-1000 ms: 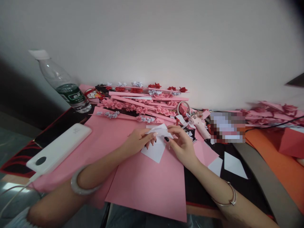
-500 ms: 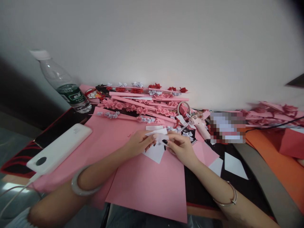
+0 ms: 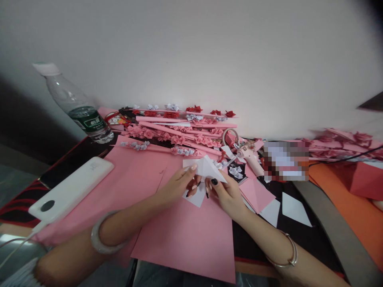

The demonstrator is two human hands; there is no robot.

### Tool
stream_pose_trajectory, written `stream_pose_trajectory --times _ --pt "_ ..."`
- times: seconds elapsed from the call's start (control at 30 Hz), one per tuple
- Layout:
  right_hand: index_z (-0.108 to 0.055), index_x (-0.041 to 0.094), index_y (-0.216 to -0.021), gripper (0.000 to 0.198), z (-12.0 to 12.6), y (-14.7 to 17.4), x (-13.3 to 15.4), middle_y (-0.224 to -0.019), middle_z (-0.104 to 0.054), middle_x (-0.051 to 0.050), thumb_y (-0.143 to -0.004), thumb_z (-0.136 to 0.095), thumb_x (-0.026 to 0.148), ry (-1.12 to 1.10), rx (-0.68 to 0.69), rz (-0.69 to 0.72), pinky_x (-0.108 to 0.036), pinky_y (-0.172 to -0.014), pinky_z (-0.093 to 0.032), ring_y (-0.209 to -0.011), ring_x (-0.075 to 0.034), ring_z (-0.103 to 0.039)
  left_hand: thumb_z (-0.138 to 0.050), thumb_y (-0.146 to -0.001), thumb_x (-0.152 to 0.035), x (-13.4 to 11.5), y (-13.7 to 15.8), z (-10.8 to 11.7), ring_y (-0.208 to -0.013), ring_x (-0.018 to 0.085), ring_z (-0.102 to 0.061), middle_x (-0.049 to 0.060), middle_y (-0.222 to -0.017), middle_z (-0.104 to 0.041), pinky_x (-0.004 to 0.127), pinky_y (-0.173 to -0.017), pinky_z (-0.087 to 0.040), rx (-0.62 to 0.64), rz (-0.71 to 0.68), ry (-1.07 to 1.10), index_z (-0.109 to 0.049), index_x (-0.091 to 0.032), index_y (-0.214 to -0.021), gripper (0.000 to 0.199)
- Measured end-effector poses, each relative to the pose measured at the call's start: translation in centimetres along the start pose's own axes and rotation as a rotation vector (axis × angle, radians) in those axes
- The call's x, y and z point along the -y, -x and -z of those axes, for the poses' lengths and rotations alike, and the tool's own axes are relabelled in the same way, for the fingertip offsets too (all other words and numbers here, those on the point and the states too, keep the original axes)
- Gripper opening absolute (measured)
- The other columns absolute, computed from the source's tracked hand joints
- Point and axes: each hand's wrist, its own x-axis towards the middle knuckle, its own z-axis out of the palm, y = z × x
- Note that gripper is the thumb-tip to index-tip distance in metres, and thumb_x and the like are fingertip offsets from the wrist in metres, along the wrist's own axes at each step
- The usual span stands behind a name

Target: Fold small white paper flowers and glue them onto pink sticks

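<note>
A folded piece of white paper (image 3: pixel 207 167) with creases is held up between both hands, its peak pointing away from me. My left hand (image 3: pixel 182 182) pinches its left corner between thumb and fingers. On the right corner, my right hand (image 3: pixel 227 191) grips with the thumb on top. Below the hands, a flat white sheet (image 3: pixel 197 198) lies on a large pink sheet (image 3: pixel 185 239). Part of that white sheet is hidden by the fingers.
A water bottle (image 3: pixel 79 107) and a white power bank (image 3: pixel 72 189) stand at left. Paper flowers on pink sticks (image 3: pixel 179 135) lie along the wall. A pink glue gun (image 3: pixel 251 159), a tape roll (image 3: pixel 230 136) and white paper squares (image 3: pixel 296 209) are to the right.
The white paper has been turned and opened out into a wider, peaked shape. My hands have moved slightly apart, each now at one corner of it.
</note>
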Motion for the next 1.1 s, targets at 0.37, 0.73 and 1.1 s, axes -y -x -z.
stream_pose_trajectory --times 0.37,0.73,1.1 --pt "-0.039 0.019 -0.066 0.032 0.0 0.8 -0.4 -0.061 -0.037 0.001 -0.093 -0.028 0.031 0.178 -0.107 0.122 -0.026 -0.051 -0.031 -0.052 -0.012 -0.037 -0.027 -0.09 -0.043 1.1 0.5 -1.0 -0.042 0.008 -0.032 -0.006 -0.047 -0.033 0.02 -0.044 -0.027 -0.072 -0.163 -0.382 -0.04 -0.017 -0.065 0.039" --pt "-0.033 0.02 -0.065 0.026 0.0 0.3 0.3 -0.055 -0.033 0.003 -0.09 -0.03 0.02 0.468 -0.091 0.216 -0.025 -0.049 -0.027 -0.048 -0.011 -0.033 -0.031 -0.089 -0.029 0.1 0.9 -1.5 -0.048 0.009 -0.032 -0.005 -0.054 -0.036 0.022 -0.049 -0.028 -0.09 -0.241 -0.581 -0.04 -0.017 -0.064 0.029" --pt "-0.033 0.021 -0.069 0.018 -1.3 0.2 0.1 -0.057 -0.035 0.003 -0.086 -0.031 0.015 0.556 -0.122 0.226 -0.025 -0.05 -0.029 -0.048 -0.012 -0.034 -0.031 -0.089 -0.026 0.0 0.9 -2.1 -0.052 0.011 -0.036 -0.002 -0.058 -0.036 0.024 -0.05 -0.028 -0.211 -0.342 -0.617 -0.031 -0.019 -0.055 0.034"
